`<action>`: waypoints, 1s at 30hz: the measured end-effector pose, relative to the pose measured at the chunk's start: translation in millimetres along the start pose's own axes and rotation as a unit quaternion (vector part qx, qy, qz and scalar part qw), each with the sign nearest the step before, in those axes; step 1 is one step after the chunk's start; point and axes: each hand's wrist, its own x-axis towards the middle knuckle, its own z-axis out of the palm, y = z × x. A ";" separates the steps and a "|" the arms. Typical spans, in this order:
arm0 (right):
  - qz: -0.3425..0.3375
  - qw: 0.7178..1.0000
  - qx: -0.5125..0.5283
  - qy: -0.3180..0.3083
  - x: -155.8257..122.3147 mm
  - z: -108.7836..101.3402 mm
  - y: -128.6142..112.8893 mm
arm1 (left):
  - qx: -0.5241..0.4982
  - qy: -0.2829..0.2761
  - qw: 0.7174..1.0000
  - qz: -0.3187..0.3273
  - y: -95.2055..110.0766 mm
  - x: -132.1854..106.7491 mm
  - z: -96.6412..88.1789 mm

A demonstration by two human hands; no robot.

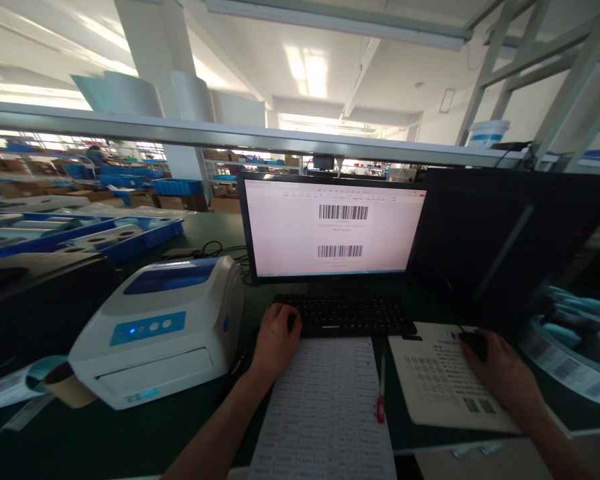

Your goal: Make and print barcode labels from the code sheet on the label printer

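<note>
My left hand [279, 333] rests on the left end of a black keyboard [350, 315]. Its fingers are bent over the keys with a gap beside the thumb, and I see nothing held. On the right, my right hand [503, 367] is wrapped over a dark computer mouse [474, 341], partly hidden by the fingers. The mouse sits on a pale printed mouse pad [430, 380]. Behind the keyboard, a monitor [285, 233] shows two barcodes on a white page. A printed sheet of rows [325, 407] lies between my forearms, with a red-ended thin tool [381, 408] along its right edge.
A white and blue label printer [165, 333] stands left of the keyboard. Beside it lie a curled label strip and a cardboard core [70, 383]. Rolls of labels [575, 353] sit at the far right, blue trays [145, 240] at back left. A shelf beam [220, 133] crosses above.
</note>
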 end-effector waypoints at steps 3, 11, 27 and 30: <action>-0.010 1.000 0.002 0.006 -0.3 -0.4 0.4 | 0.002 0.001 1.000 0.001 1.0 -0.6 -0.5; -0.043 0.999 0.013 -0.001 0.1 1.1 3.7 | 0.002 -0.002 1.000 0.003 0.3 -1.0 0.5; -0.058 0.998 0.037 0.001 0.5 11.8 12.2 | 0.037 0.015 0.999 -0.009 -9.2 -5.3 5.7; -0.066 0.997 0.044 0.000 -0.3 10.2 10.3 | 0.035 0.014 0.999 -0.006 -13.1 -6.3 8.4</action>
